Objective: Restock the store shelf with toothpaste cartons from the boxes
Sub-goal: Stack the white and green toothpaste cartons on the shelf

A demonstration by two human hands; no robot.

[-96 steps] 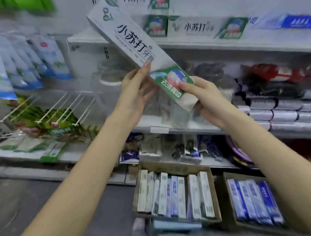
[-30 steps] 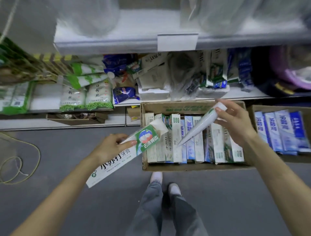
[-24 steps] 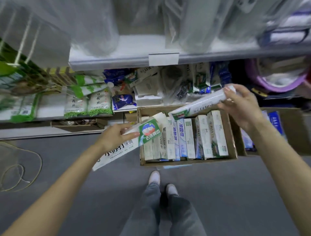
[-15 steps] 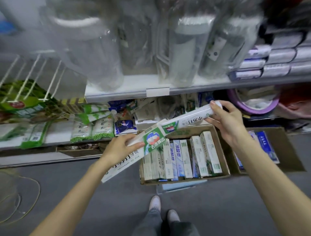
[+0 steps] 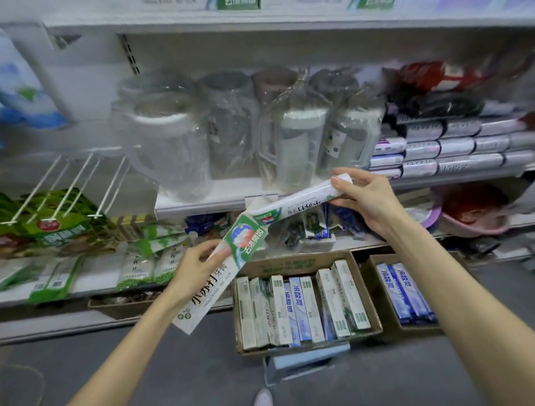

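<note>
Moved: your view has swung up from the floor boxes to the shelves. Your left hand and right hand have risen with it, the right bringing a white rounded tube up to the long white carton with a green printed end.
Top shelf: the white metal top shelf already carries green-and-white shelved cartons at the frame's upper edge, so some stock looks placed.
Cardboard box: the brown open cardboard box on the floor is packed with upright cartons, and the second box beside it holds blue ones. Most of the restock looks left to you.
Carton: its long axis runs diagonally, lower left to upper right, with the green, flapped end uppermost. It is well below the top shelf.
Tube: it lies at a shallow slant with its green-banded end at the carton's flap, apparently going back inside.
Left hand: it wraps the carton near mid-length.
Right hand: it pinches the tube's far end.
</note>
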